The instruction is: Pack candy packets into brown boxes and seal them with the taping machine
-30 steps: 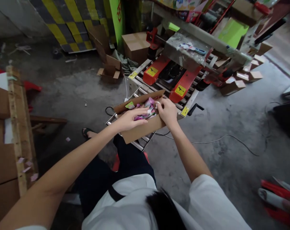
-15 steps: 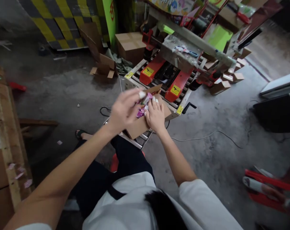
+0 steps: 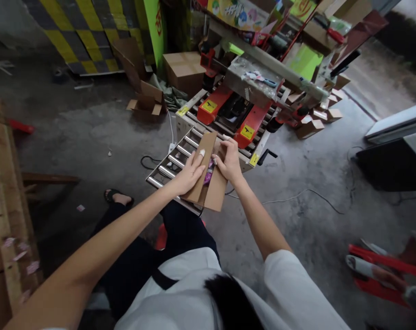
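A small cardboard box [image 3: 216, 195] sits at the near end of the roller conveyor, its long flaps partly folded in. Through the gap between them show pink-purple wrapped packets [image 3: 208, 176]. My left hand [image 3: 191, 175] lies on the left flap with fingers stretched out, pressing it from above. At the right side, my right hand [image 3: 230, 160] curls its fingers and thumb around the right flap's edge near the far end. White wrappings cover some fingertips on both hands.
Metal rollers [image 3: 175, 161] run beneath and left of the box. Beyond stands a carton-sealing machine [image 3: 252, 82] with red guides [image 3: 248, 129] and a black crank [image 3: 268, 156]. Cartons [image 3: 184, 68] lie behind. A cable [image 3: 297, 195] crosses the floor; a wooden pallet-like frame [image 3: 8, 197] is at left.
My left hand has come down from above the packets onto the left flap. My right hand has moved from pressing the packets to the right flap. The box has turned and its flaps are folded inward.
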